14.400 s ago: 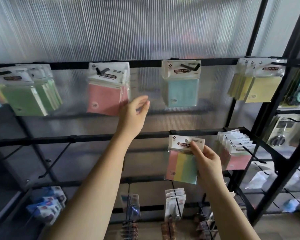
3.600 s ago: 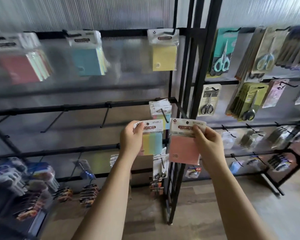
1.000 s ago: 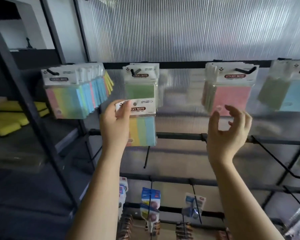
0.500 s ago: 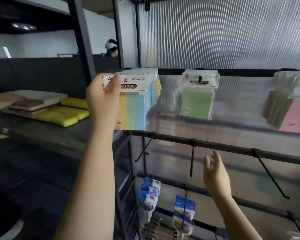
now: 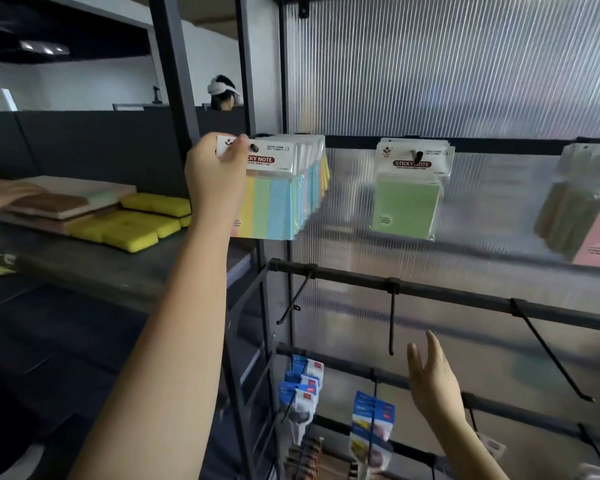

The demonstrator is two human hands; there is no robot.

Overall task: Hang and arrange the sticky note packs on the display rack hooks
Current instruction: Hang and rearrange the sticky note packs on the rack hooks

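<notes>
At far left, another person's hand (image 5: 4, 197) rests on a stack of flat boards (image 5: 66, 199) on a dark shelf (image 5: 84, 268). Just right of the boards lie yellow sponges (image 5: 132, 226). Farther back, beyond a dark partition, a person's head with a white band (image 5: 223, 93) shows beside a black rack upright (image 5: 174, 81).

The left hand (image 5: 215, 174) is raised to the top rail and grasps a multicolour sticky note pack (image 5: 267, 195) by its white header card, thumb across the front of the card, fingers behind it. The pack sits at the front of a row of similar packs (image 5: 314, 174) on the leftmost hook (image 5: 253, 147); the hook's dark tip shows through the hole in the header. Whether the pack's weight is on the hook or on the hand cannot be told.

To the right, well apart, a green sticky note pack (image 5: 407, 206) hangs on its own hook, upright. Below it, a black rail (image 5: 447, 296) carries bare hooks (image 5: 391, 323) that slope down toward the viewer.

The right hand (image 5: 433, 382) is low, in front of the lower rails, fingers straight and relaxed, holding nothing. Left of it, blue-carded packets (image 5: 303, 379) hang on lower hooks.

At far right, pink sticky note packs (image 5: 594, 233) hang on the top rail, blurred.
</notes>
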